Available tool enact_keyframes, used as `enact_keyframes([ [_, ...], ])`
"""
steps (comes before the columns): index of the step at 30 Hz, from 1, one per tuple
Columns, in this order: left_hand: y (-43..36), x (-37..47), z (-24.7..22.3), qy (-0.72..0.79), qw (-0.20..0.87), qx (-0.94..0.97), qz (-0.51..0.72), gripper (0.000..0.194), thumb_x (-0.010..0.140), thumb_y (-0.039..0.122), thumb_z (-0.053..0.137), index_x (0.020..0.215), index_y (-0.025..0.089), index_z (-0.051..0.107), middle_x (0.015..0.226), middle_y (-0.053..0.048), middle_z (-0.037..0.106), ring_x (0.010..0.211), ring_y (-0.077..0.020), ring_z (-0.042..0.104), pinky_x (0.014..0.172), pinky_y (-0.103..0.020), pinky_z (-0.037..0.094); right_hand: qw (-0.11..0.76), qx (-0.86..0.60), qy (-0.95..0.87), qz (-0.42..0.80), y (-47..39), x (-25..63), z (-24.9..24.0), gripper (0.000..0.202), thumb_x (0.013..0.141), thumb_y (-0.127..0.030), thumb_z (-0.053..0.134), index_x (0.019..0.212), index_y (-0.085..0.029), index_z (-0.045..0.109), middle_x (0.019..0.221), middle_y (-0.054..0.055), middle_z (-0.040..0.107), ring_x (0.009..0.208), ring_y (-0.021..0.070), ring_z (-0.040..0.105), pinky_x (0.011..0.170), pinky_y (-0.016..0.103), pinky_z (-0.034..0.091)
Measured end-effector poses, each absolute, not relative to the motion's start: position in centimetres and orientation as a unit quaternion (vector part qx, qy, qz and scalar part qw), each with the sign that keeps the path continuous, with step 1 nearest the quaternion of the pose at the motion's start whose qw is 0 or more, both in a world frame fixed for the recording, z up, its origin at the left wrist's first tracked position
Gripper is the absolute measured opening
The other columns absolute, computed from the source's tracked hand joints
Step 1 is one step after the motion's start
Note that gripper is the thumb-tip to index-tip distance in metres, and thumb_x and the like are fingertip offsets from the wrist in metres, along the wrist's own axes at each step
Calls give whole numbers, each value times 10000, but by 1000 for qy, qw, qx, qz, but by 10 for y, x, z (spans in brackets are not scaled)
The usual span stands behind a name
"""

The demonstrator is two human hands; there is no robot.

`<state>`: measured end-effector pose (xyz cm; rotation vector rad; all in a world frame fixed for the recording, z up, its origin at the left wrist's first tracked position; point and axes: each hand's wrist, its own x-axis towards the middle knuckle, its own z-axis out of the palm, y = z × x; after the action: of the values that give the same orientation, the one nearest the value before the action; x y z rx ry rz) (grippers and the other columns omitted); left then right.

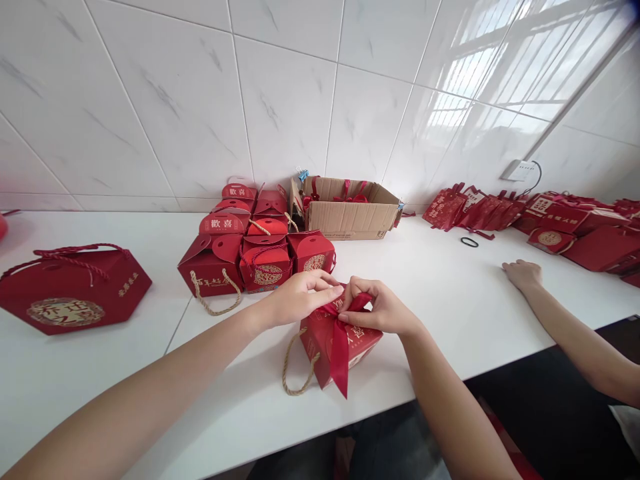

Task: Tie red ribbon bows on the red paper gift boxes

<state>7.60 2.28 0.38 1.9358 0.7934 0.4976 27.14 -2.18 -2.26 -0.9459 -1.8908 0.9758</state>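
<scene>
Near the table's front edge stands a small red gift box (319,340) with gold lettering and a twisted rope handle (286,373) hanging at its left side. A red ribbon (340,353) crosses its top in a bow, one tail falling down the front. My right hand (377,308) is closed, thumb and fingers pinching the ribbon's loop on the right. My left hand (300,297) reaches over the box from the left, its fingers closed on the ribbon near the knot. The fingertips partly hide the knot.
Several finished red boxes (215,257) stand behind. A cardboard carton (353,220) holds red ribbons. A larger red box (75,287) sits at left. Red tags (445,207), a black ring (469,242) and flat red boxes (600,233) lie right, near another person's hand (523,273).
</scene>
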Motion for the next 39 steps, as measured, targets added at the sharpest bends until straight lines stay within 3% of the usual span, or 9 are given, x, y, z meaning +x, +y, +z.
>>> enact_keyframes([
  [6,17,74,6,342,329,855,208,351,845,463,495,733,232,736,1138,-72,583,1082,-256,512,803,-331,458,394,-375,-747,383,-22,271,-23,121,712,-161,696,676,-187,584,734,18,654,742,156,593,720,310,465],
  [12,20,72,3,327,219,894,216,390,878,423,453,660,239,719,1048,-65,607,1103,-256,486,919,-377,404,390,-373,-753,376,-23,270,-23,131,709,-140,694,675,-187,577,743,18,657,746,151,578,724,299,451],
  [18,22,73,2,344,285,867,219,427,840,495,496,575,204,660,1053,-51,610,1004,-229,547,880,-350,416,404,-370,-734,402,-21,273,-25,150,738,-249,711,703,-183,581,754,26,643,735,155,568,729,312,447],
  [24,22,76,4,343,369,829,241,424,848,517,482,646,213,698,981,-27,621,925,-196,576,834,-321,424,477,-343,-671,453,-16,274,-28,316,840,-419,590,661,-194,458,773,19,559,734,148,495,713,303,410],
  [33,21,75,7,352,409,803,255,448,830,520,507,564,188,648,973,-26,634,835,-175,581,778,-304,429,506,-370,-605,491,-11,275,-33,374,908,-464,460,677,-176,522,715,-3,440,658,116,396,624,252,339],
  [39,22,74,6,340,473,779,231,421,852,536,464,793,171,664,763,-17,604,703,-155,537,649,-286,406,485,-367,-590,531,-11,275,-33,394,891,-496,468,692,-166,551,673,-3,469,600,106,418,550,237,349],
])
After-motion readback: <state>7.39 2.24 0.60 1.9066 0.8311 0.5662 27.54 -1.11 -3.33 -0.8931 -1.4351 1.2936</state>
